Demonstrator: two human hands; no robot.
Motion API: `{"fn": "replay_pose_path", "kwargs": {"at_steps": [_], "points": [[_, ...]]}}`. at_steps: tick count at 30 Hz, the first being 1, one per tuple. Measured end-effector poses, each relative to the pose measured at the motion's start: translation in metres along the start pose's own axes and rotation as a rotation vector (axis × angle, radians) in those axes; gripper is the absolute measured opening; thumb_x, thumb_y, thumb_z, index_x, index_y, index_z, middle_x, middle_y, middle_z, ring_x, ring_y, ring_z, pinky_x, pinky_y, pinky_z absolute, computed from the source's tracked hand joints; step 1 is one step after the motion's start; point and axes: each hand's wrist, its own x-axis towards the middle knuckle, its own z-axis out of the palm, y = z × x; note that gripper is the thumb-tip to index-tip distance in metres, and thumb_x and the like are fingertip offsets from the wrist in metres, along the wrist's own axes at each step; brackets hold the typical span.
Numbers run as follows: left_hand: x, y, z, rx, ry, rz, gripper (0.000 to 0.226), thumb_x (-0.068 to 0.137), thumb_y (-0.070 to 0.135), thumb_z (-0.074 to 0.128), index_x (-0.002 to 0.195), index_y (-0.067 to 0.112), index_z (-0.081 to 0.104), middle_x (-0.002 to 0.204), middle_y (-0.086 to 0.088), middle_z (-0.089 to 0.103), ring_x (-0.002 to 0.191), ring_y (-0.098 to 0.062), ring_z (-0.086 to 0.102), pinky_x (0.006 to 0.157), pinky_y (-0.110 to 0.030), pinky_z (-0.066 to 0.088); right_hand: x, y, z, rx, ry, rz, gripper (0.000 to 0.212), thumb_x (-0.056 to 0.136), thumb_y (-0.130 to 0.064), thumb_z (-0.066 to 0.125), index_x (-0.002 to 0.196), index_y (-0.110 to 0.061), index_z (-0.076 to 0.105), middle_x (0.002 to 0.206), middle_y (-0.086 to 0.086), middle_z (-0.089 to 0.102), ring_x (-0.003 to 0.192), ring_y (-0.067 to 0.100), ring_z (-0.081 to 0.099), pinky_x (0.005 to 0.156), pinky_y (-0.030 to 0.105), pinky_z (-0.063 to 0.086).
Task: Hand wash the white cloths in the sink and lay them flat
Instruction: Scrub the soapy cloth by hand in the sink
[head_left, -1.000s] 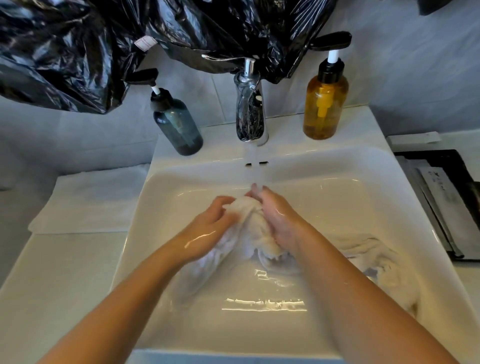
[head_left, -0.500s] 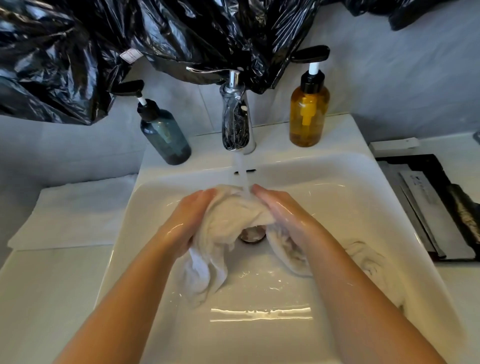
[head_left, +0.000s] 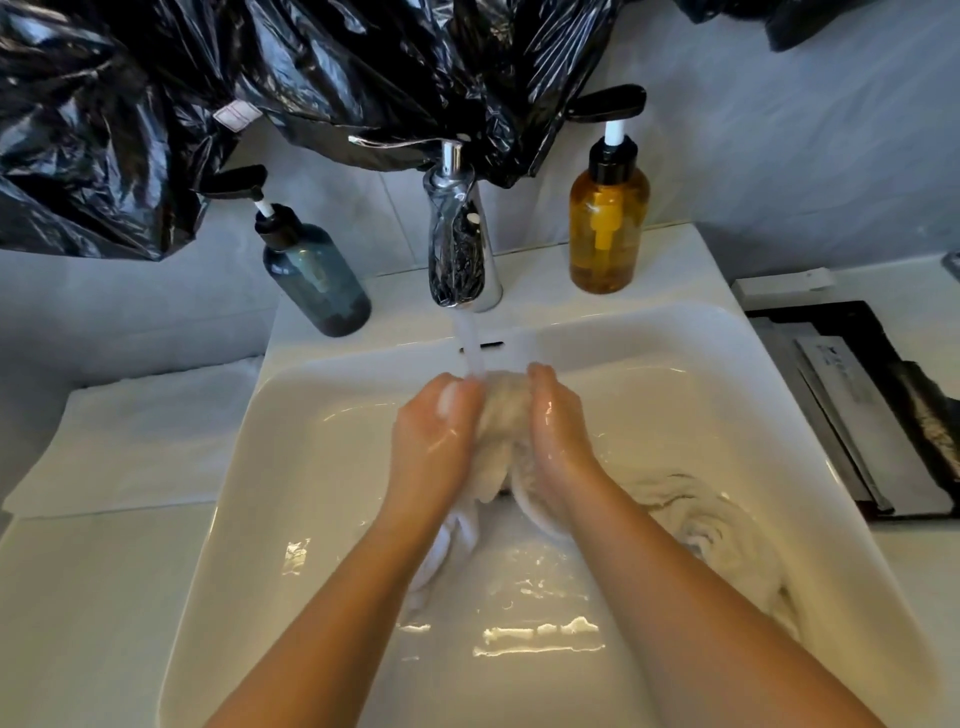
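A wet white cloth (head_left: 503, 436) is bunched between my two hands over the middle of the white sink (head_left: 291, 467), right under the running water from the chrome tap (head_left: 460, 249). My left hand (head_left: 434, 434) grips its left side and my right hand (head_left: 558, 431) grips its right side; the cloth's loose end hangs down below my left wrist. A second white cloth (head_left: 711, 525) lies crumpled and wet in the right part of the basin. A third white cloth (head_left: 140, 441) lies flat on the counter left of the sink.
A blue pump bottle (head_left: 314, 275) and an amber pump bottle (head_left: 608, 228) stand on the sink's back ledge beside the tap. Black plastic bags (head_left: 260, 93) hang above. A black tray (head_left: 878, 415) with flat packets sits on the counter to the right.
My hands have drawn closer together and lifted the cloth, squeezing it into a tighter bunch directly under the water stream. The camera has shifted slightly.
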Motion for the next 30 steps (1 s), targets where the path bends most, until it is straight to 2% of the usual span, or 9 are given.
{"fn": "replay_pose_path", "kwargs": {"at_steps": [6,8,10,13,16,23,26,28,30], "points": [[0.033,-0.015,0.01,0.285,0.05,-0.066,0.029,0.1,0.015,0.046,0.073,0.016,0.057,0.071,0.006,0.055,0.069,-0.016,0.052,0.057,-0.012,0.037,-0.004,0.016,0.019,-0.206,-0.002,-0.143,0.032,0.093,-0.041,0.054,0.086,-0.019,0.077,0.081,0.006,0.074,0.078,0.025,0.07,0.066,0.04,0.056],[0.031,-0.019,0.005,0.246,0.037,-0.061,0.027,0.101,0.017,0.044,0.081,0.012,0.06,0.074,0.008,0.057,0.069,-0.012,0.053,0.058,-0.014,0.038,-0.002,0.013,0.015,-0.206,0.016,-0.106,0.032,0.095,-0.037,0.051,0.089,-0.018,0.076,0.071,0.003,0.07,0.064,0.021,0.065,0.055,0.035,0.05],[0.013,-0.016,0.005,0.12,-0.007,-0.051,0.028,0.1,0.023,0.048,0.077,0.013,0.059,0.066,0.007,0.06,0.062,-0.008,0.056,0.053,-0.011,0.04,0.003,0.008,0.007,-0.081,0.06,-0.049,0.033,0.094,-0.032,0.047,0.093,-0.012,0.073,0.081,0.01,0.074,0.074,0.029,0.071,0.066,0.039,0.059],[0.002,-0.003,0.005,-0.015,-0.079,-0.067,0.028,0.094,0.04,0.055,0.079,0.016,0.06,0.068,0.007,0.063,0.064,-0.004,0.06,0.055,-0.014,0.045,0.001,0.002,0.001,-0.14,0.014,-0.148,0.028,0.102,-0.024,0.041,0.083,-0.022,0.061,0.08,0.001,0.066,0.077,0.018,0.064,0.066,0.015,0.053],[0.022,-0.003,-0.033,0.323,-0.145,-0.158,0.029,0.096,0.046,0.051,0.096,0.019,0.06,0.095,0.0,0.063,0.086,-0.018,0.057,0.07,-0.029,0.038,-0.005,-0.004,0.002,-0.458,-0.137,-0.14,0.031,0.101,-0.03,0.04,0.073,-0.022,0.052,0.071,-0.001,0.051,0.064,0.015,0.049,0.062,0.027,0.043],[0.024,-0.013,-0.083,0.895,-0.571,-0.215,0.04,0.098,0.057,0.037,0.119,0.025,0.05,0.116,0.002,0.06,0.1,-0.017,0.057,0.085,-0.033,0.044,-0.001,-0.009,0.001,-0.48,-0.123,-0.093,0.038,0.102,-0.024,0.04,0.065,-0.017,0.048,0.064,0.003,0.045,0.066,0.022,0.044,0.067,0.035,0.036],[0.016,-0.015,-0.051,0.494,-0.583,0.051,0.037,0.098,0.05,0.043,0.132,0.036,0.041,0.125,0.012,0.058,0.112,-0.008,0.058,0.092,-0.023,0.047,0.001,-0.012,0.003,-0.468,-0.098,-0.144,0.032,0.1,-0.019,0.04,0.07,-0.018,0.054,0.072,0.005,0.055,0.074,0.025,0.053,0.069,0.036,0.044],[0.01,-0.015,-0.03,0.205,-0.562,0.017,0.039,0.097,0.05,0.05,0.132,0.034,0.044,0.118,0.013,0.064,0.104,0.0,0.063,0.089,-0.02,0.052,0.0,-0.014,0.003,-0.481,-0.062,-0.186,0.027,0.1,-0.02,0.039,0.082,-0.018,0.059,0.087,0.006,0.061,0.088,0.026,0.06,0.08,0.038,0.049],[0.014,-0.017,-0.015,0.279,-0.457,-0.02,0.042,0.091,0.062,0.052,0.115,0.028,0.057,0.101,0.006,0.069,0.092,-0.009,0.067,0.081,-0.028,0.055,0.002,-0.016,-0.001,-0.518,-0.031,-0.216,0.024,0.103,-0.021,0.038,0.094,-0.018,0.06,0.101,0.006,0.062,0.102,0.026,0.06,0.091,0.039,0.048]]}}
